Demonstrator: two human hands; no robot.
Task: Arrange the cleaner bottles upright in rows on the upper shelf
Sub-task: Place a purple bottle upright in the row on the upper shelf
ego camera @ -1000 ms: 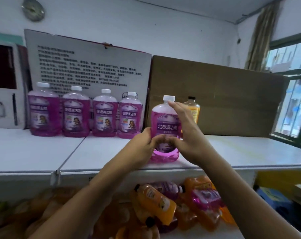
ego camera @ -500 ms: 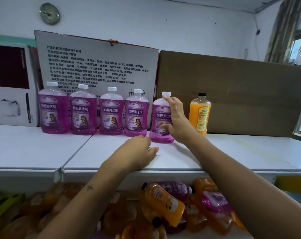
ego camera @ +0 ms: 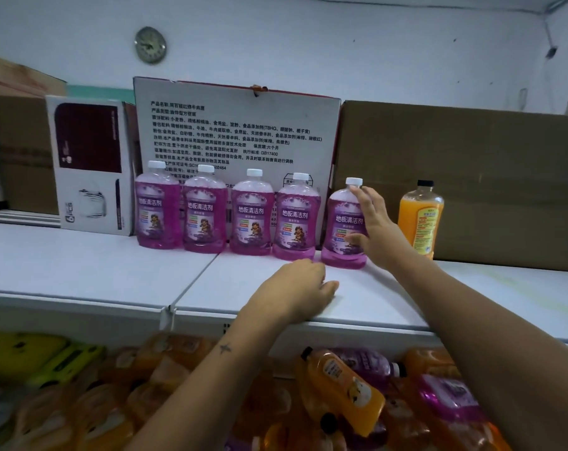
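On the upper shelf [ego camera: 81, 275], five purple cleaner bottles are standing upright in a row in front of a printed white carton [ego camera: 237, 125]. Four purple bottles [ego camera: 227, 213] are sitting close together at the left of the row, and the fifth purple bottle [ego camera: 343, 222] is standing at its right end, just beside them. The right hand [ego camera: 375, 227] is reaching to this fifth bottle, its fingers spread and nearly straight along the bottle's right side, thumb touching the lower label. The left hand [ego camera: 300, 288] is resting palm down on the shelf's front edge, fingers relaxed, holding nothing. An orange bottle [ego camera: 421, 218] is standing upright further right, against a brown cardboard box [ego camera: 487, 177]. Below the shelf, orange and purple bottles [ego camera: 373, 395] are lying in a jumble
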